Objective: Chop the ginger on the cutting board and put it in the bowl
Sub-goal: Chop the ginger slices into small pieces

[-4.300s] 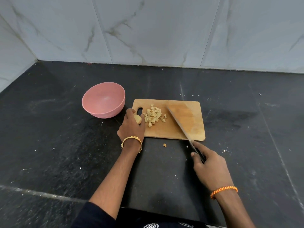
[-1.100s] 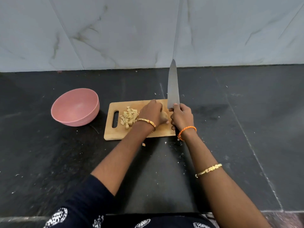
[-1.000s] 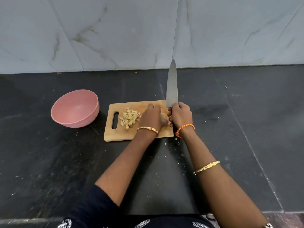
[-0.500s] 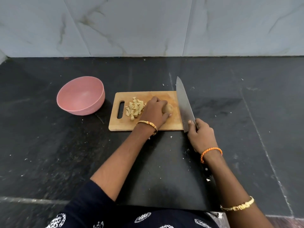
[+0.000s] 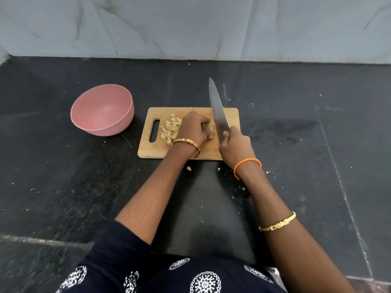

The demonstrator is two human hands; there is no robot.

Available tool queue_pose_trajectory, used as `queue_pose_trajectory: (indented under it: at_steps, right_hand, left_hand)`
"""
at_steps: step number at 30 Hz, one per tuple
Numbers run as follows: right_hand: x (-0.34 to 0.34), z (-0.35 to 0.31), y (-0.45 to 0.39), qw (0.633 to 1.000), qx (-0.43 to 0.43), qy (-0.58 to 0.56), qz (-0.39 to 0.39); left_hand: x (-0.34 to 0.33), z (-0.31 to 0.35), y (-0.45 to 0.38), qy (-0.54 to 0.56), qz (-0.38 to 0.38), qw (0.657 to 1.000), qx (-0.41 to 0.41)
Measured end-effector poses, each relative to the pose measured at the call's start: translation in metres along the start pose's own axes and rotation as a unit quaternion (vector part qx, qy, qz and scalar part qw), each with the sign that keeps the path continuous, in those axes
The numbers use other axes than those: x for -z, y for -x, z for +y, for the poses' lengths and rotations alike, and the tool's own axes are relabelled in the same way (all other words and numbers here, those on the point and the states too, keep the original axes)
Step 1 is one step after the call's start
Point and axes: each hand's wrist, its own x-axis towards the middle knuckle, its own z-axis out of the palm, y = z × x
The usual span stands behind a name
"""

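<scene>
A wooden cutting board (image 5: pixel 230 115) lies on the black counter. A pile of chopped ginger (image 5: pixel 171 128) sits near its handle slot. My left hand (image 5: pixel 193 131) grips a whole piece of ginger (image 5: pixel 210 129) at the board's middle; most of it is hidden by my fingers. My right hand (image 5: pixel 236 145) holds a large knife (image 5: pixel 218 106) by its handle, blade pointing away, right beside the ginger piece. An empty pink bowl (image 5: pixel 102 109) stands to the left of the board.
A small ginger scrap (image 5: pixel 189 168) lies on the black counter (image 5: pixel 296 144) just in front of the board. Crumbs are scattered around. A marble tiled wall (image 5: pixel 190 26) closes the counter at the back.
My right hand has brought the knife from the board's right edge in toward the ginger piece. My left hand still holds the ginger at the board's middle.
</scene>
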Motion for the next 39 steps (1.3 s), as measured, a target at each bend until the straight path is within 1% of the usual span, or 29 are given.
queue_pose_trajectory:
  at_steps: [10, 16, 23, 32, 35, 39]
  right_hand:
    - [0.0, 0.0, 0.002, 1.0, -0.013, -0.001, 0.004]
    - [-0.001, -0.002, 0.001, 0.999, -0.012, 0.038, -0.016]
    - [0.001, -0.015, 0.006, 0.988, -0.028, 0.137, -0.069]
    - [0.016, -0.005, 0.049, 0.976, -0.07, 0.168, -0.121]
    - [0.024, 0.006, 0.065, 0.983, -0.074, 0.13, -0.104]
    - [0.026, 0.009, 0.053, 0.993, -0.048, 0.099, -0.038]
  left_hand:
    - [-0.002, -0.001, 0.001, 0.027, 0.011, 0.999, 0.017]
    - [-0.002, 0.0, 0.0, 0.031, 0.005, 0.999, 0.022]
    - [-0.005, 0.001, 0.001, 0.036, 0.012, 0.999, 0.029]
    - [-0.004, 0.0, 0.005, 0.041, 0.023, 0.998, 0.037]
    - [-0.003, 0.001, 0.006, 0.044, 0.022, 0.998, 0.044]
    - [0.0, 0.002, 0.006, 0.054, 0.016, 0.997, 0.049]
